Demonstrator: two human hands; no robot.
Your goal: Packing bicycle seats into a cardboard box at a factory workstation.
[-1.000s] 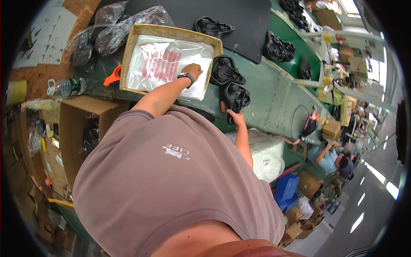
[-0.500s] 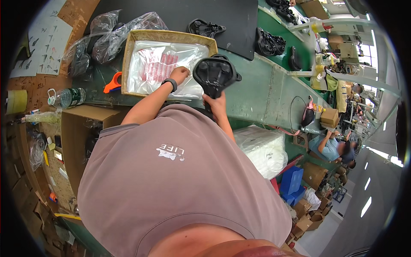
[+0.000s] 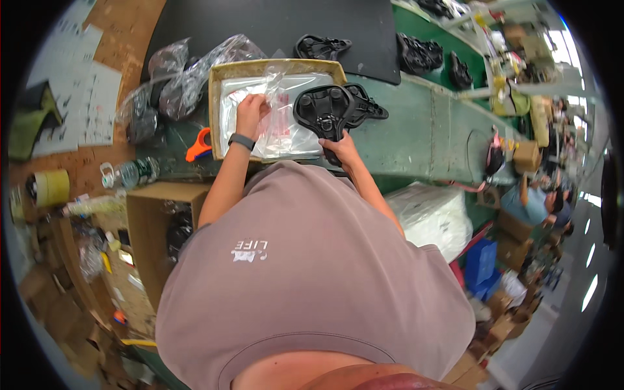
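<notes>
My right hand [image 3: 342, 151] grips a black bicycle saddle [image 3: 320, 107] by its narrow nose, underside up, over the right edge of a shallow cardboard box. My left hand [image 3: 251, 116], with a dark band on the wrist, is closed at the edge of a clear plastic bag [image 3: 278, 88], which rises above the stack in that box. Flat clear bags with red print fill the box [image 3: 216, 110]. Just beyond the held saddle, a second black saddle [image 3: 369, 109] rests on the green bench, partly covered by it.
Orange-handled scissors [image 3: 199, 144] and a plastic bottle [image 3: 132, 172] lie left of the box. Bagged dark items [image 3: 170, 91] sit behind them. More saddles [image 3: 421, 53] stand at the far right. An open carton [image 3: 166, 192] and a white wrapped bundle [image 3: 432, 218] flank my body.
My left hand has drawn back leftward across the box, and a clear bag now stands up from the stack. The view has shifted, showing the second saddle more fully.
</notes>
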